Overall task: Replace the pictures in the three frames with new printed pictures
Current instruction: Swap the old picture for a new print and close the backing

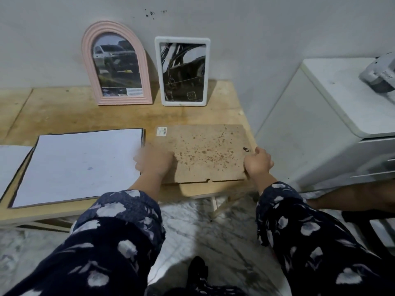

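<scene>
A brown, spotted backing board (pixel 205 152) of a frame lies face down at the table's front right, a small hanger clip near its right edge. My right hand (pixel 257 163) grips its right edge. My left hand (pixel 155 161), blurred, lies on its left edge; its grip is unclear. A white printed sheet (pixel 81 165) lies blank side up to the left. A pink arched frame (pixel 117 65) and a white rectangular frame (pixel 182 71) lean against the wall, each with a car picture.
The wooden table (pixel 64 112) stands against a grey wall. Another white sheet (pixel 10 163) lies at the far left edge. A white cabinet (pixel 342 99) with a grey device on top stands to the right. A marble floor shows below.
</scene>
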`<state>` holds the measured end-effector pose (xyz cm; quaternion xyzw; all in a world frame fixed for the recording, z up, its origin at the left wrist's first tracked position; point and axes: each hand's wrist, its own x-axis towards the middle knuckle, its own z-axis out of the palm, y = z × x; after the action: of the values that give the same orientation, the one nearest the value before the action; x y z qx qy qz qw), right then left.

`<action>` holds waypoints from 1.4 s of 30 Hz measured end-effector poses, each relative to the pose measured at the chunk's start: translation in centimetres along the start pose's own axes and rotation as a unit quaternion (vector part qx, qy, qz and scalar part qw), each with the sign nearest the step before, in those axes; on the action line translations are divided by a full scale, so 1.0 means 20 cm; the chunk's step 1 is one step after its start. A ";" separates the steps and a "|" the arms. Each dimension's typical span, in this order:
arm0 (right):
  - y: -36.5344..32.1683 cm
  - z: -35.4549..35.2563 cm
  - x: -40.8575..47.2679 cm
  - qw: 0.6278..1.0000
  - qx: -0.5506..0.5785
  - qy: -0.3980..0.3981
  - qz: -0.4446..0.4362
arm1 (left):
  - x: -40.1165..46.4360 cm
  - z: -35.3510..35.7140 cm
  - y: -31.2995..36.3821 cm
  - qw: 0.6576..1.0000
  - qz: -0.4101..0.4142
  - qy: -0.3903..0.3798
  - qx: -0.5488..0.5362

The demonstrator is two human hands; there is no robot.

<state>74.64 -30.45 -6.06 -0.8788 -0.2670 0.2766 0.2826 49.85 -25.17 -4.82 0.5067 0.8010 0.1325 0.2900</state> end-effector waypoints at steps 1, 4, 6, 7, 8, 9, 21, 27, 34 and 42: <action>-0.01 -0.01 0.00 1.000 0.018 0.000 0.011 | 0.01 -0.01 0.00 1.000 0.013 0.007 -0.010; -0.05 0.01 -0.04 0.996 0.087 -0.004 0.018 | 0.04 -0.05 -0.02 0.995 0.033 0.003 -0.097; -0.10 0.04 -0.09 0.993 0.114 -0.010 0.014 | 0.06 -0.11 -0.06 0.991 0.038 0.004 -0.131; -0.14 0.07 -0.12 0.992 0.125 -0.017 0.007 | 0.07 -0.16 -0.10 0.990 0.038 0.014 -0.132; -0.17 0.09 -0.14 0.990 0.139 -0.026 0.001 | 0.08 -0.19 -0.13 0.991 0.036 0.022 -0.129; -0.21 0.12 -0.17 0.988 0.151 -0.036 -0.006 | 0.09 -0.24 -0.18 0.991 0.030 0.032 -0.126; -0.61 0.69 -0.66 0.973 0.180 -0.138 -0.044 | 0.34 -0.80 -0.84 0.991 -0.011 0.099 -0.085; -0.68 0.92 -0.82 0.974 0.166 -0.147 -0.051 | 0.45 -0.95 -1.06 0.994 -0.004 0.077 -0.077; -0.68 1.01 -0.87 0.988 0.112 -0.085 -0.071 | 0.51 -0.98 -1.15 0.998 0.035 0.033 -0.035; -0.67 1.03 -0.89 0.994 0.082 -0.044 -0.058 | 0.54 -0.94 -1.20 0.994 0.074 0.020 0.077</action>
<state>44.78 -24.91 -5.62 -0.8225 -0.3061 0.3194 0.3575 17.54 -24.83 -5.47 0.5827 0.7747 0.1015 0.2235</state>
